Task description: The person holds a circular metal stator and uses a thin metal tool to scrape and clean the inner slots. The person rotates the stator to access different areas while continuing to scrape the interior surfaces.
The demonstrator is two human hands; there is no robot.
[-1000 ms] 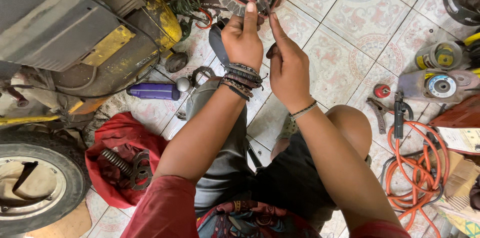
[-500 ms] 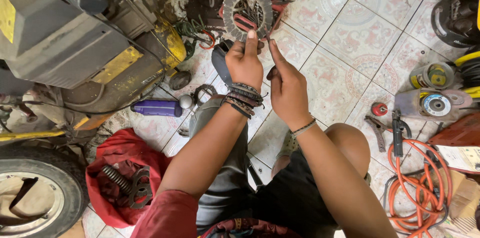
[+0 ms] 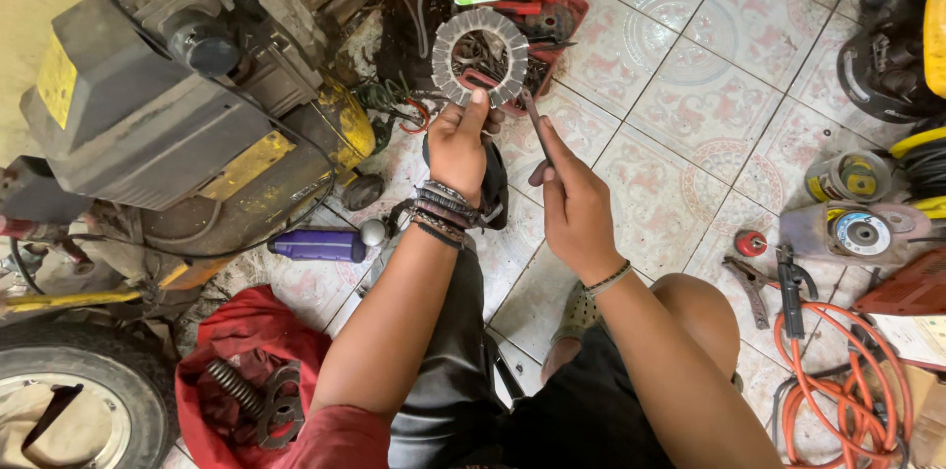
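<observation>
— Two hands at work; what does each grip?
— Left hand (image 3: 461,146) pinches the lower rim of a toothed metal ring (image 3: 481,57), held upright above the tiled floor (image 3: 690,104), its flat face toward the camera. Right hand (image 3: 572,205) is closed around a thin dark rod (image 3: 535,124).
— Which way does the rod run?
— Its long axis slants up and away from the person, tip just beside the ring's lower right edge. A purple can (image 3: 317,244) lies near the left wrist.

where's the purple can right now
The purple can lies on its side on the tiled floor, left of the left hand, just below the yellow-grey machine.
</observation>
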